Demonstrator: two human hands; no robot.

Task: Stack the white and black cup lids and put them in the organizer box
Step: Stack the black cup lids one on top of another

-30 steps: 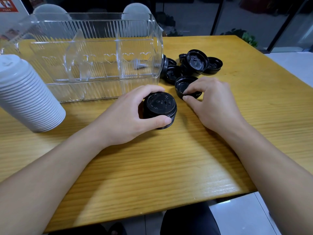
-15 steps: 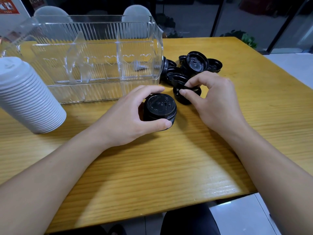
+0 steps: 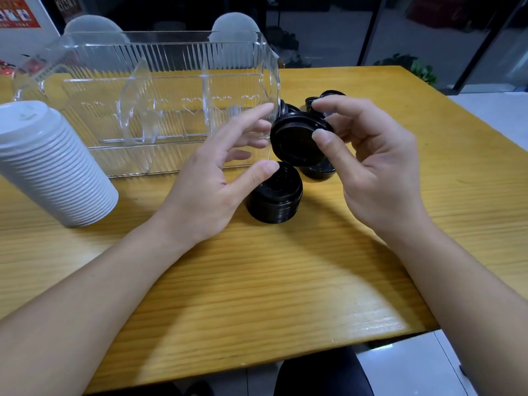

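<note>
One black lid point(image 3: 300, 141) is being pinched by the right hand point(image 3: 377, 167) above the black stack point(image 3: 275, 195) mid-tabletop; the left hand point(image 3: 211, 178) is hovering spread.

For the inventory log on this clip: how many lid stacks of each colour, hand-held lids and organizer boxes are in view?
White lid stack: 1
Black lid stack: 1
Black lid pinched in the right hand: 1
Clear organizer box: 1
Total: 4
The loose black lids behind the hand are not counted, as they are too hidden.
</note>
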